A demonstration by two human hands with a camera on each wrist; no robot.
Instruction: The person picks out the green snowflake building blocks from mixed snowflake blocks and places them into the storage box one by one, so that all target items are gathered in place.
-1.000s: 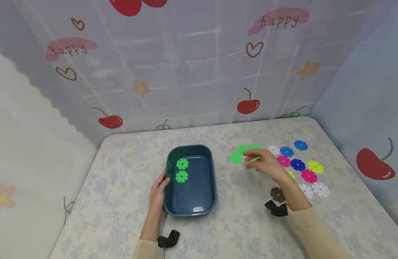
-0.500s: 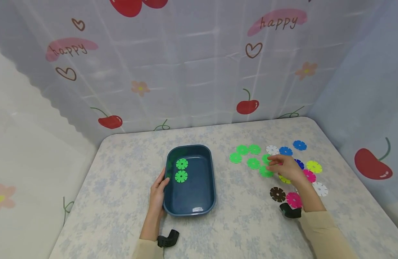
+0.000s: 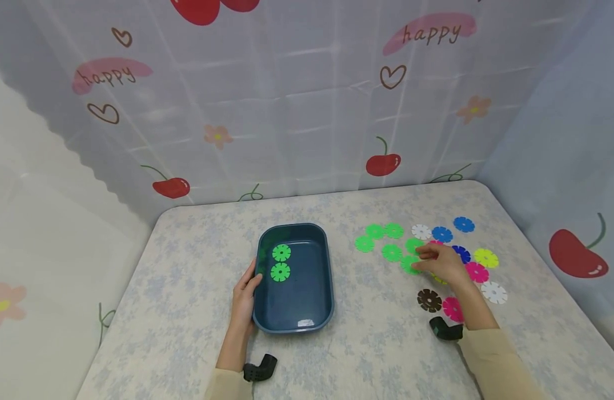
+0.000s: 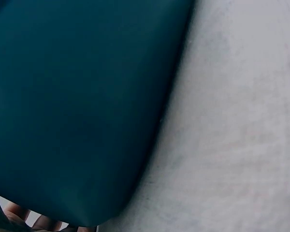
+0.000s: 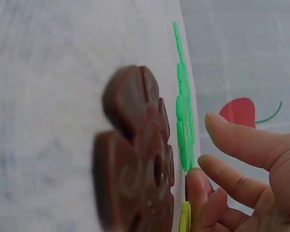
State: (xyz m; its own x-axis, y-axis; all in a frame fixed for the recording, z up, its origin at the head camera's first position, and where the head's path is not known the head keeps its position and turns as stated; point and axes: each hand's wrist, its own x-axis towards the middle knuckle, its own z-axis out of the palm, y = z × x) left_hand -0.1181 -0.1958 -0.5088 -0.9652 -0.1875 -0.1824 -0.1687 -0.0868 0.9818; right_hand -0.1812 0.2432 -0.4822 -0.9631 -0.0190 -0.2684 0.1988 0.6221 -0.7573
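Note:
My left hand grips the left side of a dark blue rectangular tub, thumb over the rim. In the left wrist view, the tub wall fills much of the picture and a few fingertips show below it. Two notched green plastic discs lie inside the tub. My right hand is over the right end of a green disc cluster, its fingertips by a green disc. In the right wrist view, thumb and forefinger are apart beside the green discs; whether the fingertips touch one is unclear.
Pink, yellow, white and blue discs lie around and right of my right hand. A brown disc lies nearer to me. A patterned curtain hangs behind the table.
My right hand has moved right and slightly nearer, from the left green discs to the rightmost ones, then nearly stopped. The left hand and the tub have stayed in place.

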